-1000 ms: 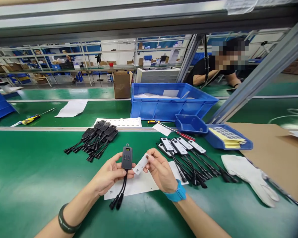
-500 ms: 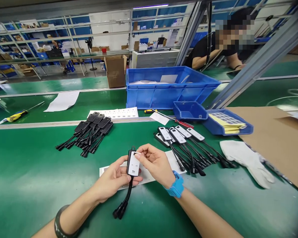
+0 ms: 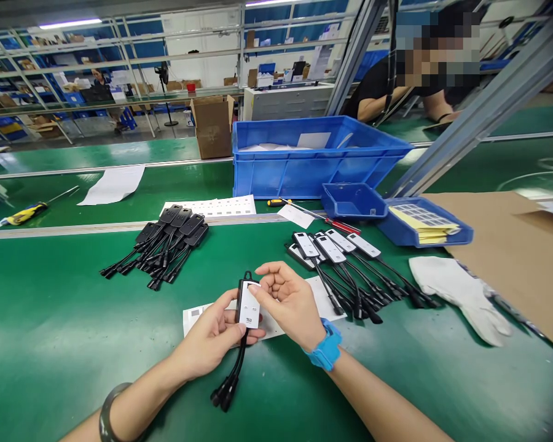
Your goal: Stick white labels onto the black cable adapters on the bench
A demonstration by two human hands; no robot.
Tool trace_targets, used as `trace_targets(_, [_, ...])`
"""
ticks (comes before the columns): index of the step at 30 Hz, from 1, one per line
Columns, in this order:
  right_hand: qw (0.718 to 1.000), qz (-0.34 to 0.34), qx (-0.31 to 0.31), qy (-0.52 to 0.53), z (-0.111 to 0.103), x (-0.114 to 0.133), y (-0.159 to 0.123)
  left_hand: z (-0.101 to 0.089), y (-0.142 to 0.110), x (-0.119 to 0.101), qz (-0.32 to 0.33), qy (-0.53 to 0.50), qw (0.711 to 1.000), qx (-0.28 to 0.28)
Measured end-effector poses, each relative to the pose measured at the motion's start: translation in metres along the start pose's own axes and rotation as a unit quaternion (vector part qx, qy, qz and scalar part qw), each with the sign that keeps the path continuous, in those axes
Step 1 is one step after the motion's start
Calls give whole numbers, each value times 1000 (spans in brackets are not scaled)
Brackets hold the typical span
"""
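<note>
My left hand [image 3: 216, 334] is closed around a small black controller box [image 3: 249, 307] with a white label marked TS3 on its face. Black cables ending in plugs hang from its lower end. At the upper end of the label rests the thumb of my right hand [image 3: 290, 301]; its other fingers are curled and stand apart from the box. Beneath both hands lies a white sticker sheet [image 3: 193, 316], partly covered. Several labelled controllers [image 3: 329, 248] with cables are piled to the right. A pile of plain black controllers [image 3: 179, 227] lies to the left.
Behind the piles stand a big blue bin [image 3: 281, 175], a small blue tray [image 3: 352, 205] and another tray [image 3: 424, 236] holding yellow-edged sheets. Screwdrivers [image 3: 343, 226] lie near them. A white glove [image 3: 461, 298] and cardboard [image 3: 511, 245] are at right. A person [image 3: 373, 104] sits across the bench.
The fingers of my right hand have lifted off the controller's top edge, while the thumb stays on the label. The controller remains in my left hand. The view has shifted slightly.
</note>
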State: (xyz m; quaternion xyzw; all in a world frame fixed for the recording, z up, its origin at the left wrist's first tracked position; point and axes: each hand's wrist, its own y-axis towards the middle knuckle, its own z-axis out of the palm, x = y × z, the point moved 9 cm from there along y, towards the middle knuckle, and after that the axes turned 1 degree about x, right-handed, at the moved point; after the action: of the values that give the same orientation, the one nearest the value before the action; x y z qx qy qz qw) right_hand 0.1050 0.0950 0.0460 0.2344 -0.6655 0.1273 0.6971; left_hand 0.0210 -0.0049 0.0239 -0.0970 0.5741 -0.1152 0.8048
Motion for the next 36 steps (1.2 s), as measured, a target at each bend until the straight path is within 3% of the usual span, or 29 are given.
trace_targets(11, [1000,-5,-20,-21,-2,-1,-2,1,1,1,8,23,1000,6])
trace_targets(17, [980,-65,-6,-187,-8,12,1,3,1,1,2,-8,1000,-1])
trace_targets(20, [984,-30,48,-171,3,-1,3,0,2,2,-2,-37,999,-17])
trace_targets(27, [973,42,227,-2,59,-27,-20,-15,8,-7,65,-105,991,-53])
trace_targets(32, [984,-26,177,-23,52,-23,-16,-24,11,0,72,-51,992,-85])
trace_targets(36, [987,-41,151,-46,50,-23,-13,-30,13,5,99,26,987,-121])
